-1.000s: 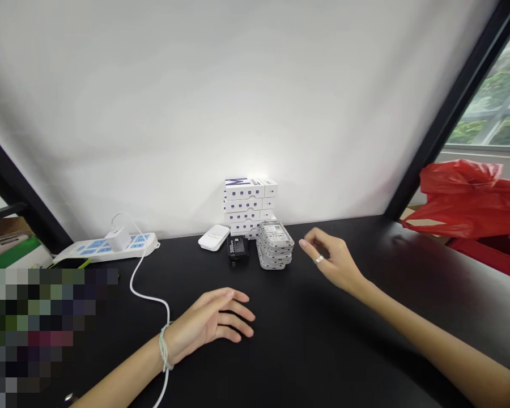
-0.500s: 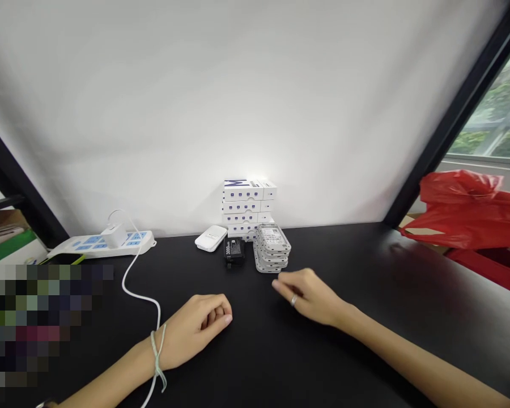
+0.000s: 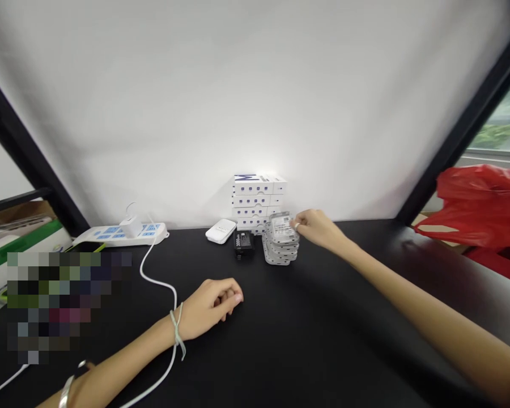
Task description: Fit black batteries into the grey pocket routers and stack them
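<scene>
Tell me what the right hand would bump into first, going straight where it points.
Most likely the top clear case of the stack; the right hand already seems to touch its edge. Beyond, perhaps the white boxes, though depth is unclear.

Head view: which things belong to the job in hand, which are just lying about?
Job: stack of pale cases, right hand at its top edge; likely also, close by: white boxes, black item, flat white item.

Lying about, apparently: power strip, charger, white cable, red bag.
</scene>
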